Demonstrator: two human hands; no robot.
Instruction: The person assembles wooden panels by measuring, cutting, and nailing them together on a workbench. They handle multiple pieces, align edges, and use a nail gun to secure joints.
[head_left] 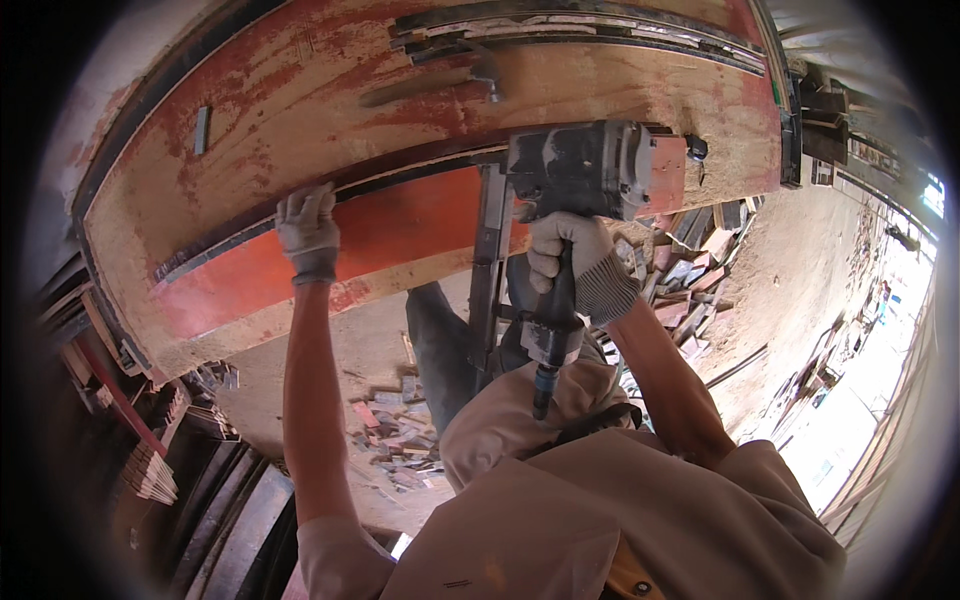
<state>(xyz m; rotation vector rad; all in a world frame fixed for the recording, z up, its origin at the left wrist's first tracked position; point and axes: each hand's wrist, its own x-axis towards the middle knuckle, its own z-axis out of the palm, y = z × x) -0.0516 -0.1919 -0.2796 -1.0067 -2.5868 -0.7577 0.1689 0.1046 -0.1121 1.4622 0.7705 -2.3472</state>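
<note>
My right hand (575,255), in a grey knitted glove, is wrapped round the handle of a black nail gun (570,170). The gun's long magazine (488,260) runs down toward my legs, and a hose fitting shows at the handle's lower end. Its nose is hidden from here. My left hand (308,230), also gloved, is closed over a dark strip (235,238) along the edge of an orange-red board (410,222). The board lies along the near side of a dusty, red-stained worktable (250,130).
A hammer (425,90) and a short metal piece (202,130) rest on the worktable. Long dark strips (580,32) lie along its far side. Wood offcuts (400,430) are heaped on the ground below, with more at right. Stacked curved boards (225,520) stand at lower left.
</note>
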